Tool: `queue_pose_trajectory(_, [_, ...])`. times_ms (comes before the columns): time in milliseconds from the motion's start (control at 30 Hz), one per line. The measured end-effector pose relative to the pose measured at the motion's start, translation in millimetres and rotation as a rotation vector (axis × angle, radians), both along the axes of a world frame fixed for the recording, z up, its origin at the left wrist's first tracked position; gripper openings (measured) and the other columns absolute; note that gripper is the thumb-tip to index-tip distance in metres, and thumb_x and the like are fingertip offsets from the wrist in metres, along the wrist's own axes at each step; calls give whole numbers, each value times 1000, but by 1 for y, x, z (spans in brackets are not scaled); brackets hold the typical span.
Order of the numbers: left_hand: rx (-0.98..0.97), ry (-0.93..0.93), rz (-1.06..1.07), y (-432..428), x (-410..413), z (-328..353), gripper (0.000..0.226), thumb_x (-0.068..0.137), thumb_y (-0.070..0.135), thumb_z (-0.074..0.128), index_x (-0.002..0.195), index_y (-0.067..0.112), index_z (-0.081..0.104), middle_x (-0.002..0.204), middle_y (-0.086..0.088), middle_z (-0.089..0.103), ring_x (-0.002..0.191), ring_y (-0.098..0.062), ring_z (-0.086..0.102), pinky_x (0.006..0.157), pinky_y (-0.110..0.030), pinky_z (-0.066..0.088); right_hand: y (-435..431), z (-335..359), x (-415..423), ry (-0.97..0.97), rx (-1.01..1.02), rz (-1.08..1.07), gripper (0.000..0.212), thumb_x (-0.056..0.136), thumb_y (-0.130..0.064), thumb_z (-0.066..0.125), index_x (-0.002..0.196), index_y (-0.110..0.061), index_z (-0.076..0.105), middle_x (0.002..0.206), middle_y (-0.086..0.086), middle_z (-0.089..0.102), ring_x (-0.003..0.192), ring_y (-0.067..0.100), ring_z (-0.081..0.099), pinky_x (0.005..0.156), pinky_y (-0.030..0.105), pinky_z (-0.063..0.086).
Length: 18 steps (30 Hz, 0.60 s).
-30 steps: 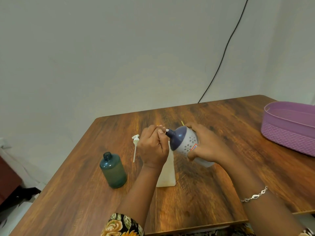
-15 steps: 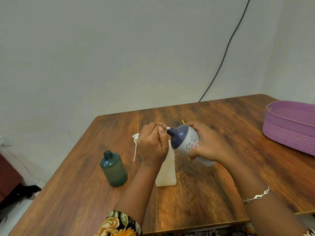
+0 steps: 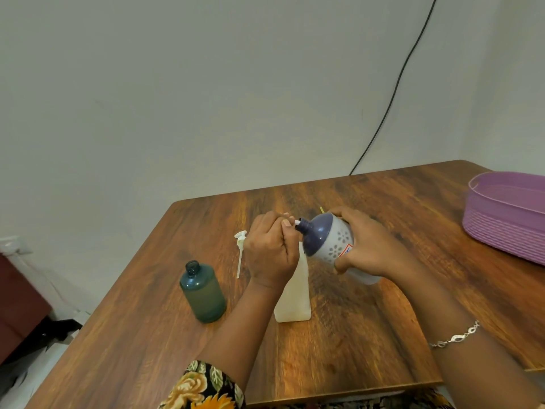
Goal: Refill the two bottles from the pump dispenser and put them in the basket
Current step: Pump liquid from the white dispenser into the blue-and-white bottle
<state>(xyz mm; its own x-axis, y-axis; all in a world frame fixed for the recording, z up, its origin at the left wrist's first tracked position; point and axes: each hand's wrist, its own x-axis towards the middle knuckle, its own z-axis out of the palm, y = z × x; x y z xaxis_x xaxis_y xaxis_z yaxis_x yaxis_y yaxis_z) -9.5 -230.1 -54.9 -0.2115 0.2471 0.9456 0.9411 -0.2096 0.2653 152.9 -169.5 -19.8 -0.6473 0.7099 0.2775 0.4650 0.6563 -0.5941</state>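
My right hand [image 3: 370, 246] grips a round white bottle with a dark blue top [image 3: 327, 239], tilted with its neck pointing left. My left hand [image 3: 272, 249] is closed around something small and white at that neck [image 3: 297, 222]; what it pinches is mostly hidden by the fingers. Below the hands stands a pale cream bottle [image 3: 295, 299], its top hidden behind my left hand. An uncapped teal bottle [image 3: 203, 292] stands upright to the left. A white pump head with its tube [image 3: 240, 252] lies flat on the table between the teal bottle and my left hand.
The wooden table [image 3: 354, 343] ends at a near edge just below my forearms. A purple basket [image 3: 507, 214] sits at the right edge of the table. A black cable [image 3: 392, 93] runs down the wall behind. Dark objects lie on the floor at the far left.
Both hands and the blue-topped bottle have stayed nearly in place. The view has shifted slightly; the other objects have not moved.
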Motion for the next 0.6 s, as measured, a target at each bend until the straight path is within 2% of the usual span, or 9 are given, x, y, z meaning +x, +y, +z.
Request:
queue_pose_trajectory(167, [27, -11, 13, 2, -1, -6, 44, 92, 16, 34, 72, -3, 68, 70, -12, 67, 64, -19, 61, 59, -16, 40, 2, -1, 0, 2, 3, -8, 82, 55, -12, 82, 126, -23, 42, 111, -5, 44, 97, 12, 44, 66, 20, 38])
queue_pose_trajectory(300, [33, -27, 4, 3, -2, -14, 59, 99, 29, 25, 72, -2, 68, 71, -12, 67, 64, -19, 61, 58, -17, 42, 1, -4, -2, -26, 5, -3, 83, 55, -13, 82, 127, -23, 42, 111, -6, 43, 99, 13, 44, 70, 26, 39])
queue_pose_trajectory(467, [-3, 31, 15, 0, -2, 1, 41, 90, 15, 36, 69, -1, 67, 69, -11, 65, 62, -19, 60, 58, -15, 39, 1, -1, -2, -6, 10, -4, 82, 56, -13, 82, 126, -24, 41, 113, -5, 44, 97, 11, 43, 66, 18, 37])
queue_pose_trajectory(533, [-1, 61, 6, 0, -1, 5, 42, 91, 15, 35, 68, -1, 67, 69, -11, 66, 62, -19, 60, 62, -15, 40, 2, -1, -1, 3, 12, -15, 82, 56, -14, 82, 127, -25, 41, 112, -6, 44, 96, 11, 44, 64, 17, 36])
queue_pose_trajectory(600, [16, 63, -4, 0, 0, 2, 47, 96, 18, 32, 73, -1, 69, 74, -12, 68, 69, -20, 64, 71, -19, 45, 3, 0, -1, 10, 13, -16, 82, 56, -14, 82, 126, -25, 42, 113, -5, 45, 96, 11, 45, 64, 18, 37])
